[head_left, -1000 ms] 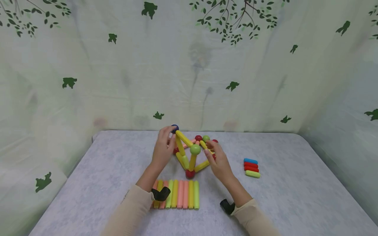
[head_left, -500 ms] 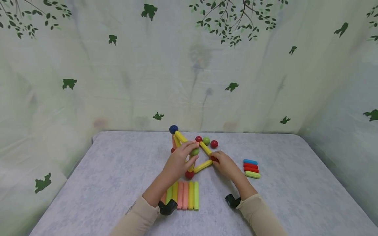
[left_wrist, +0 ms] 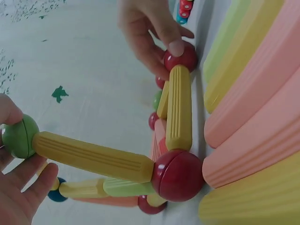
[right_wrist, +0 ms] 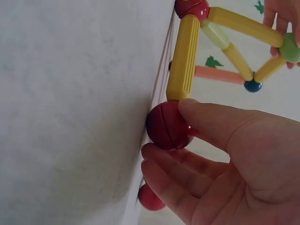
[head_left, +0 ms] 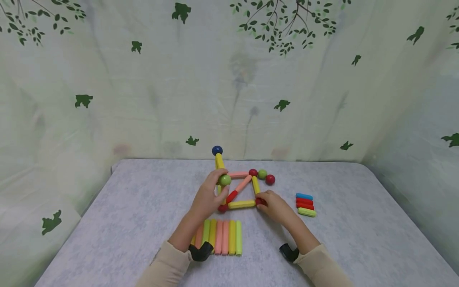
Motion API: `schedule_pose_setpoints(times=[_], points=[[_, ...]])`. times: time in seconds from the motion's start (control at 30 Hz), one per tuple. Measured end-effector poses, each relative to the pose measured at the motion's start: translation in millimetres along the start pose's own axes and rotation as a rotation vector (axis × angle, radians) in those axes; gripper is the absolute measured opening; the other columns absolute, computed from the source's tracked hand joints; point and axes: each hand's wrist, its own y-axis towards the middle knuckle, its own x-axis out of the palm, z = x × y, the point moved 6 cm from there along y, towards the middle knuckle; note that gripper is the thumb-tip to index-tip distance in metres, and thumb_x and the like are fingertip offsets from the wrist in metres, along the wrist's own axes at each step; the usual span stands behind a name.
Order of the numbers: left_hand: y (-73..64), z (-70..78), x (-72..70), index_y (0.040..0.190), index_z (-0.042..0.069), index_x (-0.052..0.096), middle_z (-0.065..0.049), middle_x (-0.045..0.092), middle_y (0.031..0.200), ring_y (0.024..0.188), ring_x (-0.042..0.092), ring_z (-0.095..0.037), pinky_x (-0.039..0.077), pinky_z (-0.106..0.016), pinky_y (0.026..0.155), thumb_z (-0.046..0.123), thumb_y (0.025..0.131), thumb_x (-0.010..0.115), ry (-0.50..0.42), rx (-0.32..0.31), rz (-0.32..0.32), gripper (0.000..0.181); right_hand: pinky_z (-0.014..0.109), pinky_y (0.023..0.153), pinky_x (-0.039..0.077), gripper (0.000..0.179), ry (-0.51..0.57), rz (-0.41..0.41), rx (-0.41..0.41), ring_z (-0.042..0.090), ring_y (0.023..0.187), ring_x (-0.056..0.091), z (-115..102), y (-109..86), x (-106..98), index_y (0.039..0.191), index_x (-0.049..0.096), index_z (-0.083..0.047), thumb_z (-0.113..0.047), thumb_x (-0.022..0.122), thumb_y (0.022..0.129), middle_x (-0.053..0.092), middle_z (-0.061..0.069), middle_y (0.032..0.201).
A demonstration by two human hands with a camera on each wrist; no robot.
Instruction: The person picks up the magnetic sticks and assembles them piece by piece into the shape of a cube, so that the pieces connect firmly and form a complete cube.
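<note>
My left hand [head_left: 209,194] grips a green ball [head_left: 224,180] at the raised end of a yellow stick [left_wrist: 93,156]. That stick rises from a red ball [left_wrist: 178,176] at the near corner of a stick-and-ball frame. With thumb and fingers, my right hand [head_left: 275,205] pinches another red ball [right_wrist: 168,125] at the frame's right corner. A yellow stick [head_left: 242,204] joins the two corners along the table. A blue ball [head_left: 216,150] tops the far left part. A red-and-pink diagonal [head_left: 239,189] runs to the back red ball [head_left: 253,172]. My left hand partly hides the frame's left side.
Pink, yellow and light green sticks [head_left: 225,238] lie in a row near me, partly under my left wrist. Short blue, red and green pieces [head_left: 305,205] lie at the right. A loose-looking green ball [head_left: 262,174] and red ball [head_left: 270,179] sit behind the frame.
My left hand has gone from the blue ball to the green one. My right hand has taken hold of the right corner ball. The frame has turned, its back corner shifting right, its near corner left.
</note>
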Motion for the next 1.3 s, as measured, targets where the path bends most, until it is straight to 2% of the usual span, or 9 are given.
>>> schedule_pose_setpoints(times=[0.37, 0.47, 0.53, 0.67, 0.8, 0.9, 1.07, 1.2, 1.3], points=[[1.7, -12.2, -1.2, 0.116, 0.005, 0.052, -0.003, 0.045, 0.125, 0.109, 0.046, -0.014, 0.045, -0.032, 0.085, 0.008, 0.083, 0.064, -0.136, -0.023, 0.024, 0.034, 0.027, 0.062, 0.045, 0.039, -0.035, -0.006, -0.006, 0.016, 0.075, 0.048, -9, -17.8, 0, 0.113, 0.061, -0.010, -0.018, 0.072, 0.077, 0.051, 0.004, 0.088], [1.6, -14.5, -0.5, 0.116, 0.007, 0.052, -0.003, 0.045, 0.126, 0.109, 0.046, -0.014, 0.045, -0.029, 0.085, 0.008, 0.083, 0.064, -0.169, -0.033, 0.010, 0.035, 0.030, 0.069, 0.048, 0.043, -0.102, 0.050, -0.068, 0.018, 0.085, 0.049, -18, -22.9, -3, 0.115, 0.060, -0.013, -0.020, 0.074, 0.075, 0.052, 0.007, 0.100], [1.2, -15.7, -0.7, 0.117, 0.008, 0.052, -0.004, 0.044, 0.127, 0.110, 0.046, -0.015, 0.045, -0.029, 0.085, 0.008, 0.083, 0.064, -0.192, -0.038, -0.002, 0.036, 0.030, 0.073, 0.048, 0.042, -0.118, 0.071, -0.164, 0.018, 0.089, 0.050, -29, -27.9, -5, 0.114, 0.060, -0.016, -0.017, 0.074, 0.074, 0.052, 0.006, 0.106], [0.7, -13.7, -3.8, 0.117, 0.005, 0.052, -0.010, 0.044, 0.128, 0.111, 0.047, -0.022, 0.045, -0.036, 0.085, 0.004, 0.082, 0.064, -0.252, -0.044, -0.020, 0.037, 0.028, 0.078, 0.047, 0.038, -0.082, -0.071, -0.383, 0.016, 0.095, 0.050, -54, -40.5, 7, 0.111, 0.061, -0.020, -0.010, 0.072, 0.077, 0.052, 0.001, 0.109], [0.5, 2.0, -13.2, 0.117, -0.001, 0.050, -0.016, 0.043, 0.128, 0.111, 0.046, -0.026, 0.043, -0.039, 0.087, 0.001, 0.083, 0.061, -0.295, -0.056, -0.052, 0.035, 0.027, 0.083, 0.044, 0.037, -0.106, -0.222, -0.472, 0.013, 0.100, 0.048, -64, -48.3, 24, 0.110, 0.061, -0.026, -0.009, 0.071, 0.077, 0.051, -0.004, 0.113], [0.2, 10.9, -18.8, 0.117, -0.003, 0.049, -0.017, 0.042, 0.128, 0.112, 0.046, -0.027, 0.042, -0.039, 0.088, 0.000, 0.084, 0.060, -0.303, -0.057, -0.070, 0.035, 0.026, 0.081, 0.043, 0.035, -0.162, -0.222, -0.489, 0.012, 0.096, 0.047, -68, -48.5, 29, 0.106, 0.063, -0.028, -0.010, 0.071, 0.077, 0.051, -0.005, 0.108], [-0.2, 9.6, -20.4, 0.118, -0.002, 0.049, -0.017, 0.041, 0.129, 0.113, 0.045, -0.027, 0.042, -0.039, 0.089, 0.000, 0.084, 0.060, -0.314, -0.064, -0.078, 0.035, 0.021, 0.075, 0.043, 0.025, -0.207, -0.235, -0.481, 0.009, 0.086, 0.047, -67, -46.6, 29, 0.098, 0.067, -0.026, -0.016, 0.073, 0.076, 0.052, -0.008, 0.096], [-0.7, 8.5, -20.7, 0.119, -0.005, 0.048, -0.017, 0.040, 0.130, 0.115, 0.043, -0.028, 0.041, -0.041, 0.089, 0.000, 0.085, 0.059, -0.322, -0.070, -0.093, 0.036, 0.024, 0.076, 0.045, 0.023, -0.016, -0.343, -0.374, 0.006, 0.084, 0.050, -56, -43.2, 21, 0.098, 0.066, -0.022, -0.015, 0.072, 0.076, 0.055, -0.013, 0.091], [-0.8, 8.3, -21.5, 0.119, -0.005, 0.047, -0.017, 0.039, 0.131, 0.116, 0.042, -0.028, 0.041, -0.042, 0.089, 0.001, 0.086, 0.058, -0.328, -0.079, -0.103, 0.036, 0.026, 0.075, 0.045, 0.022, 0.161, -0.328, -0.298, 0.006, 0.081, 0.050, -48, -37.2, 6, 0.101, 0.064, -0.019, -0.016, 0.069, 0.080, 0.056, -0.014, 0.090]])
